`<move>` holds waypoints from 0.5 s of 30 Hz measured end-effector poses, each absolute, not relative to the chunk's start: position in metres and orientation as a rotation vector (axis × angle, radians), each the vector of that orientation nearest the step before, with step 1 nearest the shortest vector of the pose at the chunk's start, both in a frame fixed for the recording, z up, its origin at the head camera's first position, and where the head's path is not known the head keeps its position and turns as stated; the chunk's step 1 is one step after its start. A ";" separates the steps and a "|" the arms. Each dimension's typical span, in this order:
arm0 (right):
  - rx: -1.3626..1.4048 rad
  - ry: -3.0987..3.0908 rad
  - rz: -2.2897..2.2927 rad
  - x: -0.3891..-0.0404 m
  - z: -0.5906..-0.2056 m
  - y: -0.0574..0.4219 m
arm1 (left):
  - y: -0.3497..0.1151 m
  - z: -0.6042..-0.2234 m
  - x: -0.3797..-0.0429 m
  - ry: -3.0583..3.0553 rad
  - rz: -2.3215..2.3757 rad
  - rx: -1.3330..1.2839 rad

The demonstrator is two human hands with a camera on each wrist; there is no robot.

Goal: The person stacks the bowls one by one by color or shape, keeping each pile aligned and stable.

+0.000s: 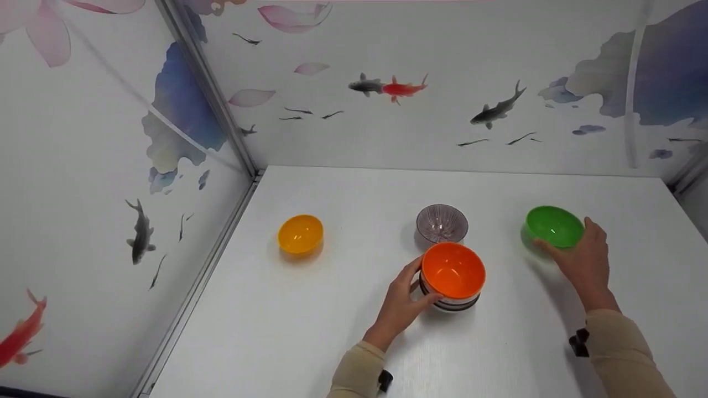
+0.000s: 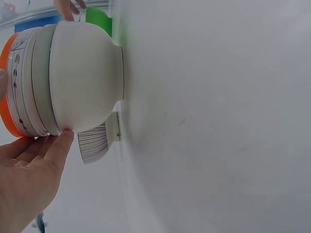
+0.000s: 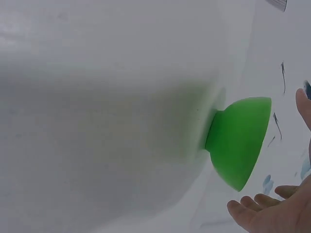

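My left hand (image 1: 399, 303) grips the side of a stack of bowls, thumb on the near side and fingers round the left. An orange bowl (image 1: 453, 271) tops the stack, with patterned and plain white bowls (image 2: 85, 73) nested under it; the lowest one's foot is right at the tabletop. Over to the right, a green bowl (image 1: 555, 226) stands upright on the table. My right hand (image 1: 587, 264) reaches around its near right side, thumb and fingers spread. In the right wrist view a gap shows between those fingers (image 3: 238, 212) and the green bowl.
A purplish ribbed glass bowl (image 1: 442, 224) stands just behind the stack. Farther left on the white table (image 1: 265, 342) is a yellow bowl (image 1: 300, 235). Walls printed with fish and petals (image 1: 310, 138) rise at the back and left.
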State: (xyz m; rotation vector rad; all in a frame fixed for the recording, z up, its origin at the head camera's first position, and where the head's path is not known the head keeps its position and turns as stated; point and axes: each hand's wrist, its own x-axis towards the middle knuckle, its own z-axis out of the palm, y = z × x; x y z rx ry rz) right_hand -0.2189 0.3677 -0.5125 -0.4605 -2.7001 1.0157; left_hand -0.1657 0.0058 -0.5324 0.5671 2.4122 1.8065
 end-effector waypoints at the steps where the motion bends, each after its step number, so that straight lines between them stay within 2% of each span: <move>1: -0.471 -2.705 1.025 -0.219 -0.514 0.369 | 0.006 -0.532 -0.166 2.408 1.804 0.560; 15: -0.480 -2.797 1.117 -0.228 -0.522 0.380 | 0.007 -0.534 -0.165 2.434 1.793 0.560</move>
